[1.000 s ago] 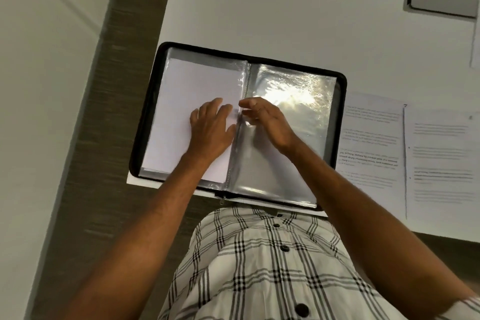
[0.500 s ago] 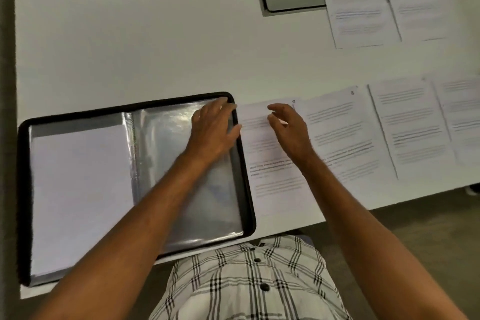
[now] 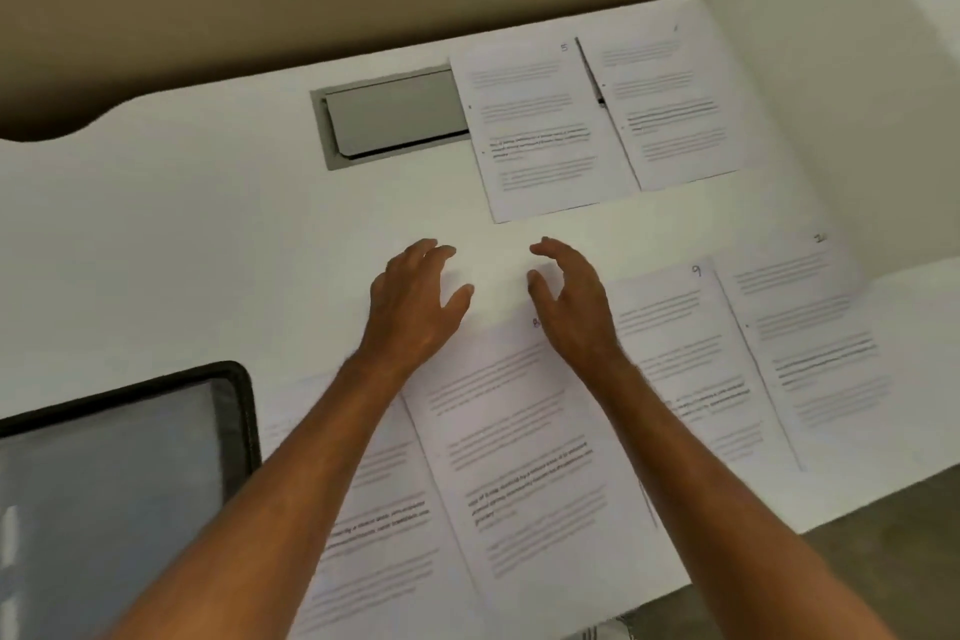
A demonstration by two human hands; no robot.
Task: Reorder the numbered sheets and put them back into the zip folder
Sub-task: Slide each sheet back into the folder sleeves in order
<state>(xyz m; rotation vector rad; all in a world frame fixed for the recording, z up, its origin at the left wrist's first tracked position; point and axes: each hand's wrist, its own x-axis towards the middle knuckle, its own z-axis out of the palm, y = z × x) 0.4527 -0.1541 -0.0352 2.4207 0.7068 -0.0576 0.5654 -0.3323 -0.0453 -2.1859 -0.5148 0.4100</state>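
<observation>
Sheets (image 3: 524, 457) lie beside the zip folder (image 3: 119, 457); left hand (image 3: 415, 301) and right hand (image 3: 571, 307) hover above them, fingers spread and empty. Overlapping edges could make two lift together, muddling the order

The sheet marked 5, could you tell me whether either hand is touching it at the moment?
No, the sheet marked 5 lies farther back, apart from the left hand and right hand.
</observation>
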